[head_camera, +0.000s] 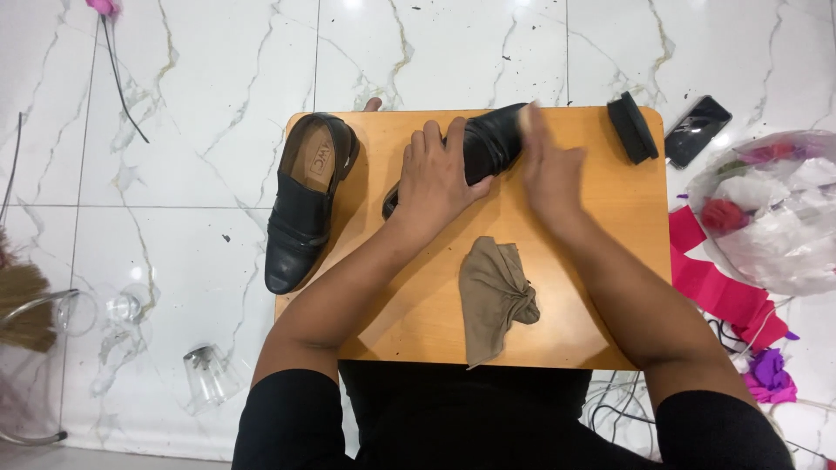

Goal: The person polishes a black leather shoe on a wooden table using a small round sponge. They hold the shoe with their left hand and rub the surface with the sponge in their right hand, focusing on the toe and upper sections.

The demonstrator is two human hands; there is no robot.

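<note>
My left hand [435, 178] grips the black shoe [483, 148] at upper centre of the table [601, 261]; my right hand [549, 170] lies open, blurred, against it. Its mate [306, 200] overhangs the left edge, a brush [632, 127] sits by the upper right corner, and a brown cloth [495, 296] lies below on open wood.

Two black leather slip-on shoes: one [488, 144] under the left hand [435, 178] and touching the right hand [547, 170], the other [305, 204] well to the left of that grip. One crumpled brown cloth [496, 296] lies just below the hands. One black oblong brush [632, 127] and one black phone [697, 130] sit right of the grip. Two clear drinking glasses [207, 374] [129, 306] lie on the floor, far lower left. One clear plastic bag of coloured scraps [775, 209] sits far right.
</note>
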